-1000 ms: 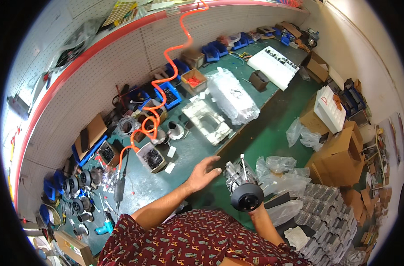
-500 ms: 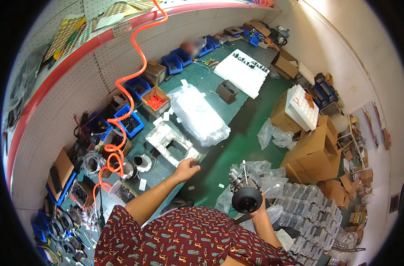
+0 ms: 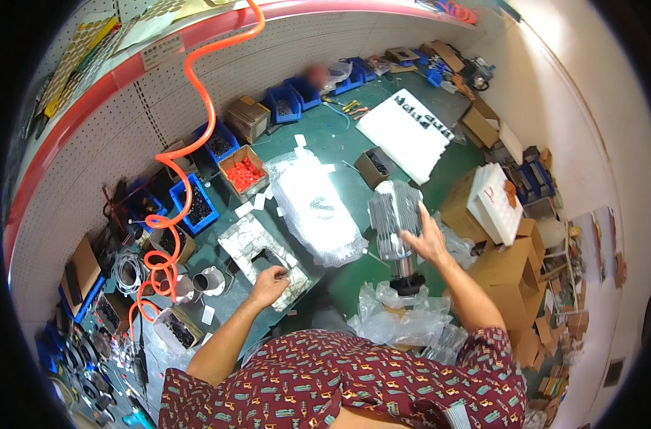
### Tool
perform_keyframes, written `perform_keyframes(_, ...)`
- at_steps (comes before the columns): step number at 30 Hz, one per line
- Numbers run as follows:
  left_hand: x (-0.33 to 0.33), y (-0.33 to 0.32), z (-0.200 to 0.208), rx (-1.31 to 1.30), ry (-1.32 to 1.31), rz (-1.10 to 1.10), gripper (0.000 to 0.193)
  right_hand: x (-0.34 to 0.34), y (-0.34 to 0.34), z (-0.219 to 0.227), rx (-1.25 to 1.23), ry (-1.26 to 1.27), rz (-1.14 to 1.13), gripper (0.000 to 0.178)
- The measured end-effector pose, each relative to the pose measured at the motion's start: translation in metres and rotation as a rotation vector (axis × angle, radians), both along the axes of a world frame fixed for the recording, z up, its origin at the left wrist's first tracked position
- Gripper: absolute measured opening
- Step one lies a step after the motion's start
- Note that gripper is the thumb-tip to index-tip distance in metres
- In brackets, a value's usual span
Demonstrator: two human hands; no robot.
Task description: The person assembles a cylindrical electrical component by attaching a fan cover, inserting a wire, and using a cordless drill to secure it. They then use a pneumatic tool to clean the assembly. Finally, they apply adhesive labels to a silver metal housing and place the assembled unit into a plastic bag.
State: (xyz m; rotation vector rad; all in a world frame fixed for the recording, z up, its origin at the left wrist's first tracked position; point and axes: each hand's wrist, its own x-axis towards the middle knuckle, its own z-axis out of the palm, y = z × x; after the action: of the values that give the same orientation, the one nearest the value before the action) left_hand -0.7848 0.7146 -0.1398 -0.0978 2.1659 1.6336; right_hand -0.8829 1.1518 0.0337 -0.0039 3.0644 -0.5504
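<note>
My right hand (image 3: 429,239) grips a finned grey metal unit (image 3: 395,214) along its right side, holding it up beyond the bench's near edge. The unit has a shiny tube below its fins and a black round end (image 3: 407,284) pointing toward me. My left hand (image 3: 270,286) is closed at the near edge of a white block with a grey cracked pattern (image 3: 241,239), its bent fingers reaching the rectangular opening. Right behind the block lies a pad of clear bubble wrap (image 3: 314,207).
Blue bins (image 3: 194,204) and a box of red parts (image 3: 243,174) line the bench's back. An orange coiled hose (image 3: 196,79) hangs over the left side. White foam board (image 3: 404,136) lies farther right. Plastic bags (image 3: 390,314) and cartons (image 3: 511,275) stand on the right.
My right hand has raised the finned unit up and forward, and its fins now show instead of the black end. The left hand has shifted from the block's right corner to its near edge.
</note>
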Motion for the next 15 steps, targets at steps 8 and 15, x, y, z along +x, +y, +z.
perform_keyframes(8,-0.025,0.024,0.021,-0.068,-0.156,0.265,0.04,-0.214,-0.018,-0.078,0.029,-0.236,0.29,0.104)
perform_keyframes(15,-0.116,0.031,0.061,-0.243,0.071,0.364,0.032,-0.282,-0.002,-0.138,-0.081,-0.358,0.354,0.092)
